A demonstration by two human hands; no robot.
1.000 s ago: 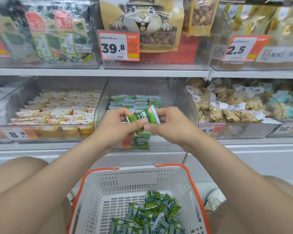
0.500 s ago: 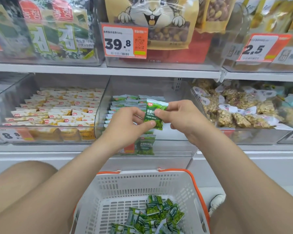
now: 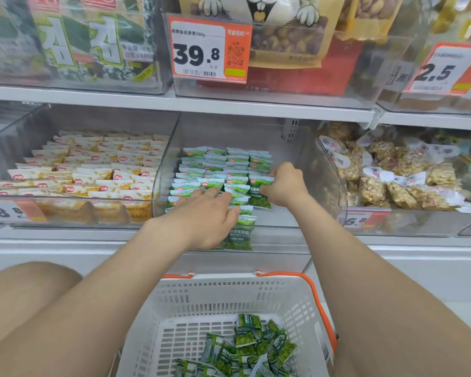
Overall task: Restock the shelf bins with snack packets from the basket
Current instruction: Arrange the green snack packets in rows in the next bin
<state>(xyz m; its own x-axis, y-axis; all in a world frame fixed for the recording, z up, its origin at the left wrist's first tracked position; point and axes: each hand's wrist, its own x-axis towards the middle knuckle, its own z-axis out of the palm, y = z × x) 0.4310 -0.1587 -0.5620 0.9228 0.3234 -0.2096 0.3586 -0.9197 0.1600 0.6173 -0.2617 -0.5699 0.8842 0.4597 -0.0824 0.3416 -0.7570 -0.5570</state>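
Both my hands are inside the clear middle shelf bin (image 3: 314,170), which holds rows of green snack packets (image 3: 215,170). My right hand (image 3: 284,185) pinches one green packet (image 3: 260,195) at the right front end of the rows. My left hand (image 3: 204,217) lies with straight fingers on the front packets, pressing them. Below, the white basket with an orange rim (image 3: 220,297) holds several more green packets (image 3: 248,346) heaped at its bottom right.
The bin to the left holds yellow-and-white packets (image 3: 93,170); the bin to the right holds bagged nut clusters (image 3: 397,175). Above are large bags behind price tags 39.8 (image 3: 210,49) and 2.5 (image 3: 443,68). My bare knees flank the basket.
Both hands held one green packet in front of the bin. Now they have reached forward into the bin; the right hand sets the packet at the rows' front and the left presses on the rows.
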